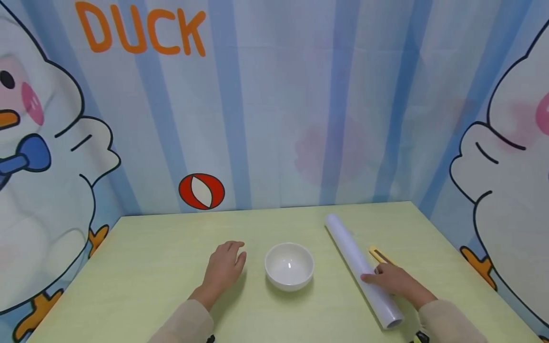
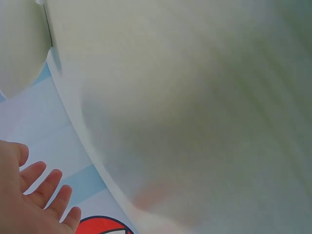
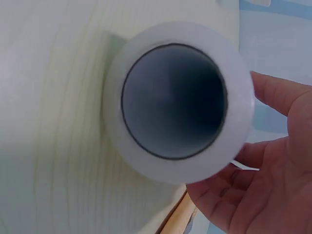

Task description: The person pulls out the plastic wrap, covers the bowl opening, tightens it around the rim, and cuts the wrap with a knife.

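Observation:
A long white roll (image 1: 351,250) with a hollow core lies slantwise on the right half of the table. My right hand (image 1: 392,281) holds it from the right side, thumb over its top and fingers bent along its far side. In the right wrist view the round end of the roll (image 3: 239,112) covers part of those fingers. A yellow utility knife (image 1: 379,255) lies right beside the roll, partly behind the hand. My left hand (image 1: 225,267) hovers over the table with loose, spread fingers and holds nothing. A white bowl (image 1: 289,267) stands upright between the hands.
The pale yellow-green table (image 1: 158,257) reaches back to a blue striped curtain (image 1: 279,119) printed with ducks, a red ball and the word DUCK. Similar printed cloth closes off both sides. Black straps show near both sleeves.

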A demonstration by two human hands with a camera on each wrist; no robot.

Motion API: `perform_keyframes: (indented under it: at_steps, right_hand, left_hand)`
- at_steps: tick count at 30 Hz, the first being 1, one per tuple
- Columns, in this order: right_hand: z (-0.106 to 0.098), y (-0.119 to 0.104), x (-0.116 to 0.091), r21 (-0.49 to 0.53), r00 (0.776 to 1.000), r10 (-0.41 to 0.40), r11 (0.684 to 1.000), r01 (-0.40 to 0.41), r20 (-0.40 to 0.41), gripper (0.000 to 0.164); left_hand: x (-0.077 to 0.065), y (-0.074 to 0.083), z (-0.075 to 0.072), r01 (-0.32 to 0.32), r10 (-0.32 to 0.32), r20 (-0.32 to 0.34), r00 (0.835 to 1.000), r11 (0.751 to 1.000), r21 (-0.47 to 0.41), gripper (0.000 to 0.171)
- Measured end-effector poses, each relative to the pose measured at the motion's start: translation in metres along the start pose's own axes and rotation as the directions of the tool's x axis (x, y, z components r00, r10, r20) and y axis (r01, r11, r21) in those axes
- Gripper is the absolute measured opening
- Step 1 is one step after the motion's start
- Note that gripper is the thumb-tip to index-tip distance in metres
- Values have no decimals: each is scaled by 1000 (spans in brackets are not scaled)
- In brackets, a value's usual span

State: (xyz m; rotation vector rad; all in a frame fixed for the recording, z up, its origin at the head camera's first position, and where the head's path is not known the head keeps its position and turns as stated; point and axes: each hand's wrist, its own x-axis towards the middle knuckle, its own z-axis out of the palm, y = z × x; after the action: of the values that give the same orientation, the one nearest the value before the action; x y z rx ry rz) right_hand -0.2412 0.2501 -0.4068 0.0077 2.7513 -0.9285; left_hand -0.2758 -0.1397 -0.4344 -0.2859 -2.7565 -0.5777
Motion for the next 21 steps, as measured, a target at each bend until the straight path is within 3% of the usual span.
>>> perform_keyframes:
  at_steps: [6,15,21]
  right_hand:
    - [3,-9,3,33,999,24,999,-25,34,33]
    - [7,-18,15,-95,1000,-24,995,24,2,31]
    - [10,-26,28,-254,990,-118,963,95,-77,30]
  left_hand:
    - [3,1,-5,-28,28,10,1000,1000,4,32]
    - [6,3,-9,-56,53,34,998,991,121,33]
    - [11,-1,-14,-90,79,59,995,976,200,35]
